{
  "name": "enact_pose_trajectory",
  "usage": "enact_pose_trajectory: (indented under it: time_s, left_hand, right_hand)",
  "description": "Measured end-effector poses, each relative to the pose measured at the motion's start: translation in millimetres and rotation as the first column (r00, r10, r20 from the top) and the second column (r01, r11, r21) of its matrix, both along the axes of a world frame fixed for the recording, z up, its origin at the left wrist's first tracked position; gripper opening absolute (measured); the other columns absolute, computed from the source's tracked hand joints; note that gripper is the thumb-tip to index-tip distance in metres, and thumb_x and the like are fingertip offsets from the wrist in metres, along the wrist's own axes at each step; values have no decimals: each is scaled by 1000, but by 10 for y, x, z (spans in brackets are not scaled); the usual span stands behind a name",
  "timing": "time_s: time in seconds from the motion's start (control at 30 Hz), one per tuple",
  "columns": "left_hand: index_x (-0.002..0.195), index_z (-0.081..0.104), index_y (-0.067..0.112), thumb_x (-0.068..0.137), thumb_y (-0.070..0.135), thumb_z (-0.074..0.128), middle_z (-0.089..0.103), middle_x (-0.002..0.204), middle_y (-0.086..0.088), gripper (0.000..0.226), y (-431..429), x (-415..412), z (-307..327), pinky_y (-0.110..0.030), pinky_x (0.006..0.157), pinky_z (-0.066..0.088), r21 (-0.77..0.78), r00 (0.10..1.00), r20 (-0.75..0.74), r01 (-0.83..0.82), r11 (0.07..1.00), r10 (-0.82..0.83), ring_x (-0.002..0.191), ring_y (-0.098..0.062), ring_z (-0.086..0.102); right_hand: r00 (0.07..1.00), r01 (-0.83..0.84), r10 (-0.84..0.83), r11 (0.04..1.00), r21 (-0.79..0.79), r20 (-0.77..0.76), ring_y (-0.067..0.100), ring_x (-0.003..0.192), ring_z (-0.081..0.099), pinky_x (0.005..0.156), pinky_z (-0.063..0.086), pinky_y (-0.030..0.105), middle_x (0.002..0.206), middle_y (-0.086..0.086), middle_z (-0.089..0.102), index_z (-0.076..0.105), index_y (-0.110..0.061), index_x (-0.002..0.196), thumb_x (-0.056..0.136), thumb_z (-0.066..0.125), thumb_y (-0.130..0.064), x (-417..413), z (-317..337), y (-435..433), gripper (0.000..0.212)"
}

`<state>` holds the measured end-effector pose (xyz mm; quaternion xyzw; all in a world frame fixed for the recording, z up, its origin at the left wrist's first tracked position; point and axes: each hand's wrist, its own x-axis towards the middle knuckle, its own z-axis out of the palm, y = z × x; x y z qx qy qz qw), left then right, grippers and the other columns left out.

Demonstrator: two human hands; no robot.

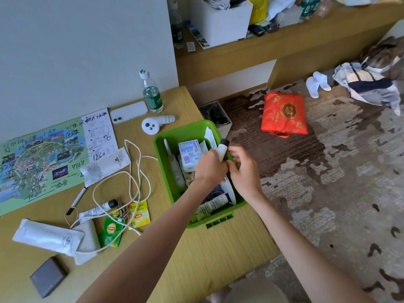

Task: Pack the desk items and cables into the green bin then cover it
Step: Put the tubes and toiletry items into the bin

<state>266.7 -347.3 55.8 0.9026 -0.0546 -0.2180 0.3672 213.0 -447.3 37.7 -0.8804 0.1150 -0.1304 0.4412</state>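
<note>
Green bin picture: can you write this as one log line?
phase: packing | left hand grips white tube over green bin | right hand at tube, grip unclear | cable on desk

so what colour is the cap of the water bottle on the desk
White with a green mark: cap of the water bottle, head view.

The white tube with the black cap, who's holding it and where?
The left hand grips the white tube by its lower end, cap up, above the green bin. The right hand seems to pinch that end too.
</note>
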Motion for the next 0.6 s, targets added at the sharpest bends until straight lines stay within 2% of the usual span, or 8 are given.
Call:
enact_pose_trajectory:
  time_s: [0.1,0.23,0.3,0.37,0.43,0.47,0.53,0.6]
  left_hand:
    - [96,55,-8,93,9,46,70,75,-20,20,68,51,-70,-46,55,60,-109,993,-116,-17,994,5,53,-23,69]
    - [107,52,-3,96,32,57,68,75,-10,37,283,102,-34,-31,48,57,-176,973,-222,18,984,-57,48,-15,62]
    - [111,47,9,94,44,56,68,74,-7,40,407,118,46,-35,53,55,-97,989,-91,104,990,-113,55,-20,64]
    - [113,44,17,96,51,47,68,73,-6,38,541,85,116,-42,61,53,-53,977,144,167,985,-158,63,-24,65]
    - [116,41,21,99,49,39,68,76,-1,33,682,1,127,-39,56,48,35,894,384,237,971,-232,63,-23,63]
    - [117,40,22,99,46,40,67,83,1,30,743,-52,109,-37,55,46,105,845,454,264,959,-282,67,-22,63]
    - [119,43,24,97,43,47,65,96,0,28,835,-168,19,-35,59,48,234,795,483,286,929,-367,78,-25,63]
    - [116,46,24,95,42,51,65,101,-2,29,864,-304,-99,-33,63,46,360,789,440,284,889,-430,85,-27,64]
  right_hand:
    - [1000,0,0,997,83,-2,-4,82,57,73,46,15,92,-14,61,62,-11,118,88,61,1,15,10,-36,32]
    - [1000,-22,21,997,70,9,10,89,59,76,48,22,98,-8,62,61,-14,122,90,62,-3,-12,-4,-22,33]
    - [1000,-28,28,996,82,6,12,92,60,77,50,25,101,-4,64,60,-14,123,91,61,-5,-17,-17,-19,33]
    - [1000,-27,28,995,94,-4,12,93,60,79,52,29,103,-3,64,59,-14,124,92,61,-7,-24,-30,-23,33]
    - [1000,-26,26,996,91,-2,13,94,60,80,53,32,103,-3,64,59,-15,124,92,61,-8,-27,-32,-23,33]
    - [1000,-25,25,996,88,0,14,94,61,81,53,35,103,-3,65,59,-15,124,92,61,-7,-25,-30,-22,32]
    - [1000,-20,20,997,78,0,16,95,61,81,53,39,104,-1,66,59,-15,123,92,61,-7,-23,-28,-13,32]
    - [1000,-12,12,998,58,-2,18,95,62,80,53,42,105,1,66,59,-15,123,92,60,-6,-31,-21,-2,32]
